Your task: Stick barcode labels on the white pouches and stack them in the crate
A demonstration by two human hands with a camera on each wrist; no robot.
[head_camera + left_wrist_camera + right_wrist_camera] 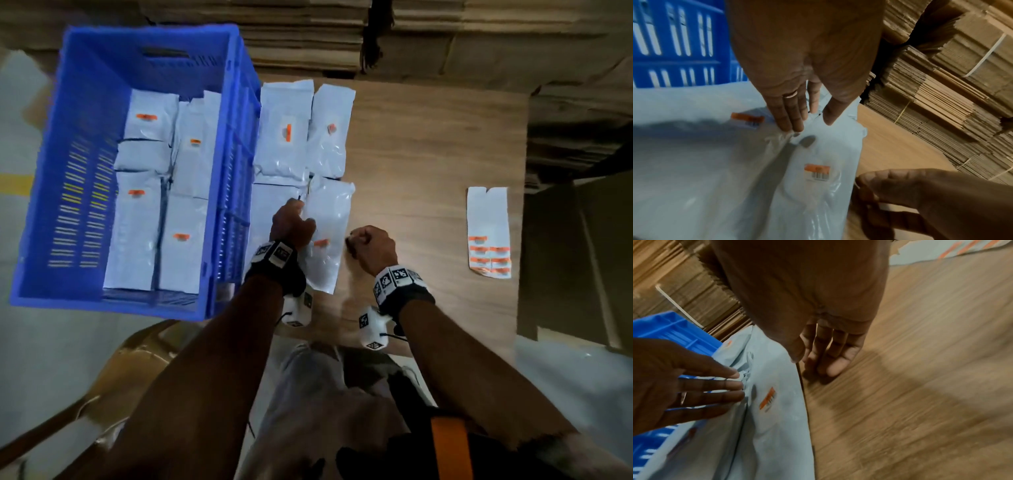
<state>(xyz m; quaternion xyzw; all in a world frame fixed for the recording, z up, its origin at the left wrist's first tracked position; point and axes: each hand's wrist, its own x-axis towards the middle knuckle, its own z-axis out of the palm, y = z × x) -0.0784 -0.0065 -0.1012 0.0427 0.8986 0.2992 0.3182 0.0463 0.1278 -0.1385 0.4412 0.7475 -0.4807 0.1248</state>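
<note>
Glossy white plastic film, the near pouch lies flat on the desk just right of the blue crate, its barcode label already stuck on. It looks light, limp and slippery, likely to sag. The left hand presses straight fingers on its left edge; the right hand, grip loose and holding nothing, hovers beside its right edge. Pinching both long edges should carry it best.

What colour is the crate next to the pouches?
Blue; the crate shows best in the head view.
</note>
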